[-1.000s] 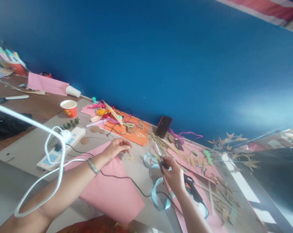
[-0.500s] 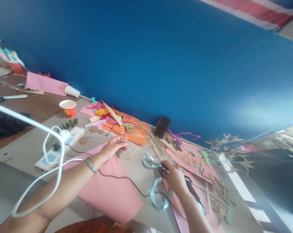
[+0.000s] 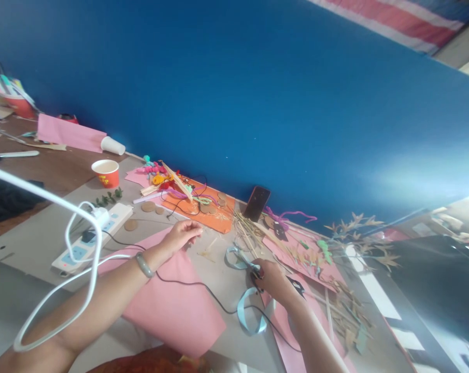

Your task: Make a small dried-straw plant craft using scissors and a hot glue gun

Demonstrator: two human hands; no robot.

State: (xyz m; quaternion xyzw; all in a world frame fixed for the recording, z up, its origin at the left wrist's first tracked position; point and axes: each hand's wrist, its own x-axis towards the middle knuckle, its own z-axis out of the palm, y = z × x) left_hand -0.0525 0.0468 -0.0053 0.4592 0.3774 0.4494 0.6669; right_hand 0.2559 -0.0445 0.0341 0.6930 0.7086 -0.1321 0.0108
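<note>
My left hand (image 3: 183,234) is held above the pink paper (image 3: 180,311), its thumb and fingertips pinched together. Whatever is between them, if anything, is too small to make out. To the right, my right hand (image 3: 272,280) is closed around the dark handle of what look like scissors (image 3: 256,270), mostly hidden by the fingers. Light blue ribbon (image 3: 238,259) lies in a loop just beyond these fingers, and another curl of blue ribbon (image 3: 241,313) rests nearer to me. Partly covered by my right hand and wrist is a black glue gun (image 3: 296,286) on pink paper.
A white power strip (image 3: 119,215) with a looping white cable stands left, near a red paper cup (image 3: 107,176). A phone (image 3: 256,203) leans on the blue wall. Dry stalks (image 3: 250,230), craft pieces on orange paper (image 3: 218,223) and leaf scraps (image 3: 353,316) spread around. A black cord crosses the front.
My right hand has shifted slightly left and turned, with the dark handle showing less and more of the glue gun covered. The left hand keeps its pinch. The whole view has shifted a little.
</note>
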